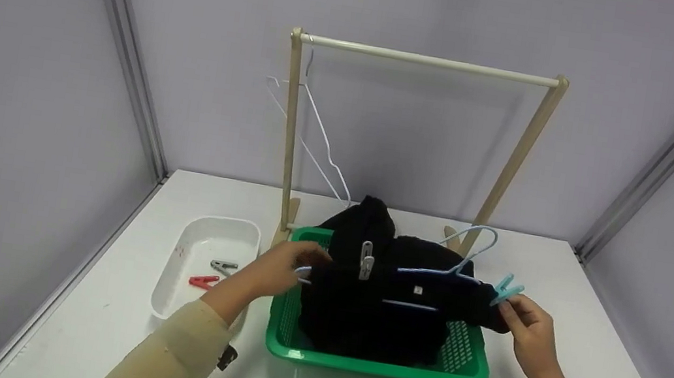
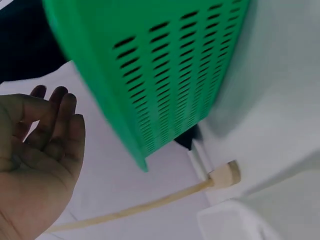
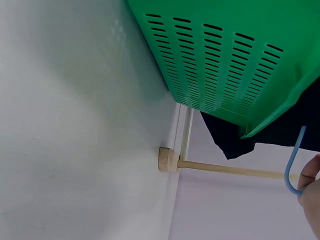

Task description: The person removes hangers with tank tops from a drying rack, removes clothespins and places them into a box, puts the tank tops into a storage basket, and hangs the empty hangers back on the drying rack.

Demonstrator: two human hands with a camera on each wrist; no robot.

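Note:
A black garment [image 1: 370,325] lies bunched in a green basket [image 1: 374,369], with a light blue hanger [image 1: 431,272] running through it. One grey clothespin [image 1: 366,260] stands clipped at its middle and a light blue clothespin [image 1: 504,291] at its right end. My right hand [image 1: 531,335] pinches the garment's right end just beside the blue clothespin. At the left end of the hanger is my left hand [image 1: 289,268], its fingertips overlapping the cloth. The left wrist view shows that same hand [image 2: 42,145] with loosely curled fingers and nothing visible in its palm.
Behind the basket rises a wooden rack [image 1: 427,60], a white hanger [image 1: 327,141] hooked at its left end. A white tray [image 1: 210,224] on the left holds a red clothespin [image 1: 203,281] and a grey clip [image 1: 224,265]. The basket sits on a white table [image 1: 115,309].

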